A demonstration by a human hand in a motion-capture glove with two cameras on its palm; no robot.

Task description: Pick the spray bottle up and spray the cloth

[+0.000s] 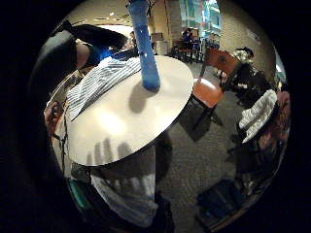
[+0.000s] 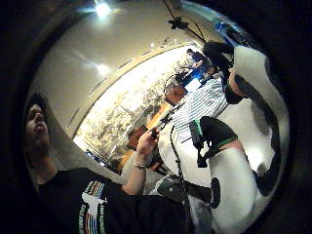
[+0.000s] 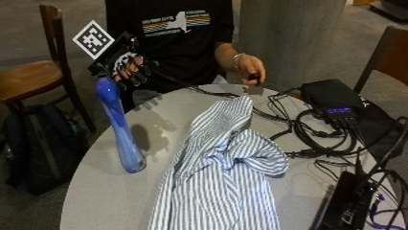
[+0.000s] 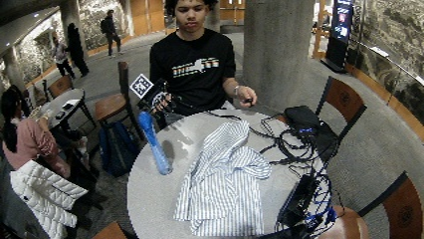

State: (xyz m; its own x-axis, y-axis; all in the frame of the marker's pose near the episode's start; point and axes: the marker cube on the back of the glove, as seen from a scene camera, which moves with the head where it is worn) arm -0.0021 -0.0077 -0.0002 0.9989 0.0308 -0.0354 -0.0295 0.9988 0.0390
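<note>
A tall blue spray bottle point(image 3: 121, 129) stands upright near the table's left edge. My gloved right hand point(image 3: 127, 64) hovers just above and behind its top, fingers relaxed, gripping nothing and apart from the bottle. A white and blue striped cloth point(image 3: 223, 172) lies crumpled across the middle of the round grey table point(image 3: 108, 191), to the right of the bottle. In the little finger side palm view the bottle point(image 1: 146, 43) rises from the table point(image 1: 131, 121) beside the cloth point(image 1: 99, 82). The wide outside view shows the same hand point(image 4: 159, 102), bottle point(image 4: 154, 144) and cloth point(image 4: 222, 184).
Black boxes point(image 3: 331, 98) and tangled cables point(image 3: 306, 134) cover the table's right side. The person's bare left hand point(image 3: 248, 67) holds a small black thing at the far edge. A wooden chair point(image 3: 32, 76) and a dark backpack point(image 3: 32, 143) stand left of the table.
</note>
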